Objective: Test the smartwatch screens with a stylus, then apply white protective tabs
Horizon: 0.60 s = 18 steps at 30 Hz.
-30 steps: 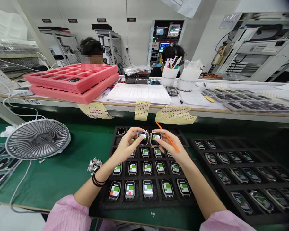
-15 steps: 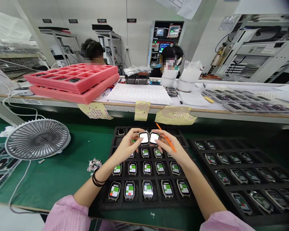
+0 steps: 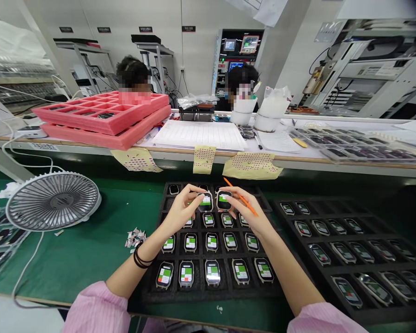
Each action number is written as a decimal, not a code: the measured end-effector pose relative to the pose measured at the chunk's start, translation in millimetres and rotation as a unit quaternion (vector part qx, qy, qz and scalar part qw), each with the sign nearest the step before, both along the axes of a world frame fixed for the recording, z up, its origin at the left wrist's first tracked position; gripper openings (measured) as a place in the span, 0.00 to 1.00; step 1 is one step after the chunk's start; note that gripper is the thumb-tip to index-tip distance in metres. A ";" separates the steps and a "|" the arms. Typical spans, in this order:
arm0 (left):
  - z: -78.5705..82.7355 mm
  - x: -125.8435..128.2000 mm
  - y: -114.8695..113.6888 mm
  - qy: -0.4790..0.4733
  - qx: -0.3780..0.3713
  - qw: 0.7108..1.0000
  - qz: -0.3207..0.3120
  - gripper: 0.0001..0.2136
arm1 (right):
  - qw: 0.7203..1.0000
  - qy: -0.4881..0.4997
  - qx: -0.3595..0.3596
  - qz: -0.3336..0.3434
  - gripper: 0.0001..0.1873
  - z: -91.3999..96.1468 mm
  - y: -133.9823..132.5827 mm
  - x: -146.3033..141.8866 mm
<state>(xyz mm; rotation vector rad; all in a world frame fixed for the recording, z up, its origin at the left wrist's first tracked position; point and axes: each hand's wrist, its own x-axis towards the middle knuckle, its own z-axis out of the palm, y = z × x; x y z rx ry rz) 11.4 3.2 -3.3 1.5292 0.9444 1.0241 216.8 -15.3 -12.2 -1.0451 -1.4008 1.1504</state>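
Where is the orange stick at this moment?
In the head view, right of centre, the orange stick slants across the person's right hand, beside the watch held in that hand.

I view from the wearer's head, facing forward and down: left hand (image 3: pixel 184 203) and right hand (image 3: pixel 251 218) close, shelf (image 3: pixel 308 163) beyond, wall (image 3: pixel 201 55) farthest, its signs (image 3: pixel 146 29) seemingly too small to read.

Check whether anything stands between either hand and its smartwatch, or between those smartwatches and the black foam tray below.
Nothing visible: the left hand holds one smartwatch, the right hand another smartwatch. An orange stick merely crosses the right hand. Above the black foam tray I see no obstacle, though the hands hide parts of it.
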 end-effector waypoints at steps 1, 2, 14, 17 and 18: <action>0.2 0.0 -0.3 0.001 -0.001 1.000 -0.003 0.15 | 1.000 0.002 -0.002 0.003 0.15 0.6 -0.6 -0.2; 0.4 0.0 -0.6 0.001 0.000 1.000 -0.006 0.16 | 1.000 0.005 -0.004 0.005 0.15 1.0 -1.0 -0.3; -1.2 -0.2 -0.1 -0.005 0.001 1.000 -0.021 0.16 | 1.000 0.016 -0.003 0.001 0.15 2.8 -1.1 -1.5; -0.1 -0.1 -0.1 -0.006 -0.002 1.000 -0.021 0.16 | 1.000 0.023 -0.005 0.001 0.14 0.9 0.2 -1.3; 0.2 -0.1 -0.1 -0.005 -0.003 1.000 -0.021 0.16 | 1.000 0.023 -0.006 -0.001 0.14 0.3 0.5 -1.2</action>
